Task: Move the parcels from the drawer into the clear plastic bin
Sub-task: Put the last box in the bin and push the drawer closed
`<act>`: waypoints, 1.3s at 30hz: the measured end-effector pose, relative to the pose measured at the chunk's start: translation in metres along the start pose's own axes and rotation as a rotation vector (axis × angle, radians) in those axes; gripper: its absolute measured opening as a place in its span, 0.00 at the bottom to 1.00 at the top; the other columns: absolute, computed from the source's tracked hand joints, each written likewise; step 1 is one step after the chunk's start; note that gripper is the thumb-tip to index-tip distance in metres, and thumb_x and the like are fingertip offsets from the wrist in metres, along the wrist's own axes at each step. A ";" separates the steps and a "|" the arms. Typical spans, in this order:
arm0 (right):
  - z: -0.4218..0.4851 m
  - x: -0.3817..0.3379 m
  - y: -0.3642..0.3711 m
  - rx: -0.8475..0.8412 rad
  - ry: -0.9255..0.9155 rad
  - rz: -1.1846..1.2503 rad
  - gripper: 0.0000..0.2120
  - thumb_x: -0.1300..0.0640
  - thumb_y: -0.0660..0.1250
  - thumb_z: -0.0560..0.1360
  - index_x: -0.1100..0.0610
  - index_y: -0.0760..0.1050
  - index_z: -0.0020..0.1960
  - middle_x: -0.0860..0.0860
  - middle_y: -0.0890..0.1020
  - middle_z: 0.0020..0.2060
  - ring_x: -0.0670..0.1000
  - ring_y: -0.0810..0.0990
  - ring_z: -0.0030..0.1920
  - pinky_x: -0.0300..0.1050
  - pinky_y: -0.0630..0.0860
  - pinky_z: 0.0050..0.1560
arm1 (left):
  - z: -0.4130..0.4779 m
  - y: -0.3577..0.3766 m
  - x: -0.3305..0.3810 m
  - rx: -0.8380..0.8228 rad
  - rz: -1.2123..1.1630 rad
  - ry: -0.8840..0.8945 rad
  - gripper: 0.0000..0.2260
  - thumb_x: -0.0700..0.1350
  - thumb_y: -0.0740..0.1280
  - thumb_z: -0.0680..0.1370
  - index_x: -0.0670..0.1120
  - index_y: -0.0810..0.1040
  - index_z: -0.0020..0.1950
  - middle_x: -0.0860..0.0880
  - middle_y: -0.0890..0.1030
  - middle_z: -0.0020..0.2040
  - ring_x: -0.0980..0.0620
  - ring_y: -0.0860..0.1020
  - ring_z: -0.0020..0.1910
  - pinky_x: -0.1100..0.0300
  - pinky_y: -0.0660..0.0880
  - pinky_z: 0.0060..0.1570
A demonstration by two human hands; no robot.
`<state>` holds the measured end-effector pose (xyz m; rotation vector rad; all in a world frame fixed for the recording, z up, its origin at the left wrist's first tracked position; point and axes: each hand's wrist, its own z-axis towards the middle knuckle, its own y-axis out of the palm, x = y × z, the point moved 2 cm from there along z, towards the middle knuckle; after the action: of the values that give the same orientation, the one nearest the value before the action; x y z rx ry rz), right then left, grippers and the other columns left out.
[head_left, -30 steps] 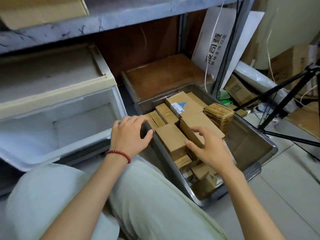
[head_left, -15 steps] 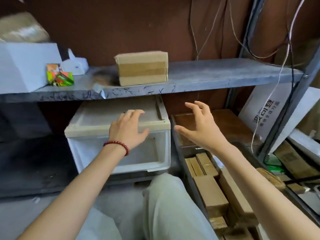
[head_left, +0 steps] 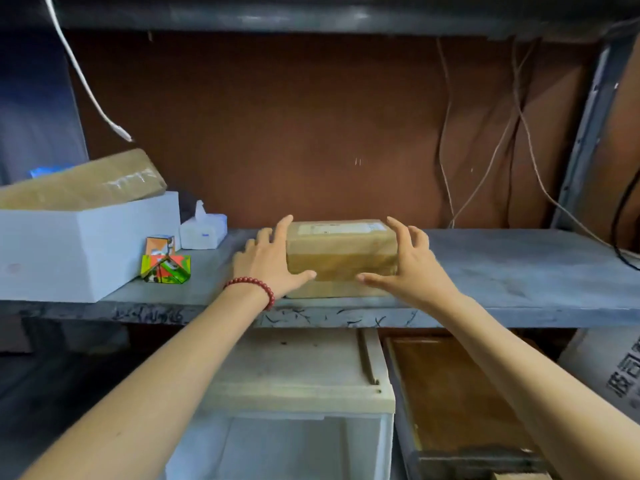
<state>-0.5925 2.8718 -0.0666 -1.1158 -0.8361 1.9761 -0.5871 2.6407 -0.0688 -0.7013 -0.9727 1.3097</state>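
A brown taped cardboard parcel (head_left: 341, 258) with a white label on top stands on the grey shelf (head_left: 502, 271). My left hand (head_left: 273, 263) lies against its left end with the thumb on the front face. At the parcel's right end is my right hand (head_left: 407, 268), fingers spread and straight over the corner. Below the shelf stands the clear plastic bin (head_left: 294, 448) with a cream top (head_left: 294, 375). To its right is the metal drawer (head_left: 485, 462) with a brown board (head_left: 450, 393) behind it; only a corner of one parcel (head_left: 519, 476) shows there.
On the shelf's left stand a white box (head_left: 69, 247) with a brown padded envelope (head_left: 86, 181), a tissue pack (head_left: 204, 230) and two colourful little boxes (head_left: 166, 265). Cables (head_left: 512, 140) hang at the back right. A white printed bag (head_left: 609, 372) leans at lower right.
My view has risen from the drawer of parcels to the shelf above. Both hands lifted away from the drawer and now sit at the two ends of the parcel on the shelf.
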 end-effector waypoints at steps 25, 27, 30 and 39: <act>-0.077 -0.091 -0.022 0.166 -0.071 0.379 0.40 0.40 0.74 0.67 0.51 0.62 0.73 0.49 0.68 0.68 0.45 0.67 0.64 0.39 0.63 0.59 | -0.115 -0.085 -0.040 0.302 -0.341 0.006 0.31 0.58 0.76 0.67 0.56 0.69 0.67 0.49 0.72 0.65 0.49 0.71 0.62 0.59 0.66 0.56; -0.100 -0.095 -0.017 0.126 -0.031 0.567 0.44 0.39 0.74 0.67 0.52 0.59 0.75 0.49 0.66 0.69 0.44 0.67 0.64 0.44 0.68 0.65 | -0.147 -0.095 -0.050 0.328 -0.359 -0.004 0.31 0.58 0.76 0.66 0.57 0.69 0.67 0.50 0.72 0.65 0.49 0.70 0.63 0.58 0.66 0.57; -0.135 -0.099 0.001 -0.012 0.033 0.803 0.43 0.39 0.73 0.68 0.50 0.59 0.76 0.47 0.69 0.68 0.45 0.74 0.62 0.47 0.74 0.61 | -0.199 -0.095 -0.064 0.359 -0.367 -0.008 0.32 0.58 0.76 0.65 0.59 0.69 0.66 0.52 0.71 0.65 0.54 0.69 0.60 0.58 0.67 0.58; -0.226 -0.071 0.091 -0.310 0.104 0.868 0.37 0.34 0.72 0.62 0.44 0.67 0.67 0.45 0.70 0.65 0.44 0.76 0.59 0.46 0.76 0.55 | -0.307 -0.033 -0.116 0.243 -0.435 -0.091 0.37 0.64 0.76 0.60 0.64 0.63 0.65 0.63 0.70 0.60 0.59 0.73 0.56 0.58 0.71 0.56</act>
<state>-0.3890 2.8074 -0.2031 -1.9899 -0.6661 2.4754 -0.2971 2.5526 -0.1997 -0.2260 -0.9541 1.0553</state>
